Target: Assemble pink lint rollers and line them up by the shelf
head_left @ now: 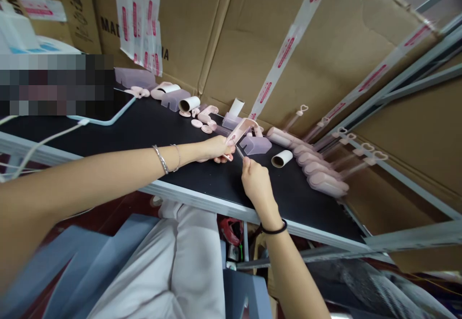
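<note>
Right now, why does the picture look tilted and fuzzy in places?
Head view: the picture is tilted, so the table slants; the near left arm and heart sticks smear; a patch is pixelated; the left hand, right hand, pink part and rod look sharper.

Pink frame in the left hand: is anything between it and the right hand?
Nothing visible. The left hand grips the pink frame, and the right hand, just below it, pinches a thin rod that reaches towards the frame. The white roll and the lilac cover lie off to the side on the black table.
</note>
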Demonstrator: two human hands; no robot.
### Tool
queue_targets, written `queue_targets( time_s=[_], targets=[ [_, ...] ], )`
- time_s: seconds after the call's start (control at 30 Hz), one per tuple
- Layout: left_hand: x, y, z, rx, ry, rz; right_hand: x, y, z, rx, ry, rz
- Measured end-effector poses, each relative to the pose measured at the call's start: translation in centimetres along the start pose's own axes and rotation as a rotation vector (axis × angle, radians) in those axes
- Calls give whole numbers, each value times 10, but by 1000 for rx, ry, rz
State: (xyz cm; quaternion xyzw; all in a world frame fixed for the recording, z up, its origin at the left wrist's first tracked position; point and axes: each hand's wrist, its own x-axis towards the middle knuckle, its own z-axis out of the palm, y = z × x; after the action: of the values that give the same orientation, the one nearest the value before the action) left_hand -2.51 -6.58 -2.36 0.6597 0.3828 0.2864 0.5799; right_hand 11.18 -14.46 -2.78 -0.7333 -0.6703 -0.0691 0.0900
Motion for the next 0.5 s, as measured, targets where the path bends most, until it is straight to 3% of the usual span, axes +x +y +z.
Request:
queue_targets(
  time_s=[0.27,0.5],
  targets=[
    [9,-1,-8,35,-78,-108,2,23,-3,-131,125,-22],
    [13,-5,-8,150,-71,-101,2,29,-7,-245,152,-38]
  ],
)
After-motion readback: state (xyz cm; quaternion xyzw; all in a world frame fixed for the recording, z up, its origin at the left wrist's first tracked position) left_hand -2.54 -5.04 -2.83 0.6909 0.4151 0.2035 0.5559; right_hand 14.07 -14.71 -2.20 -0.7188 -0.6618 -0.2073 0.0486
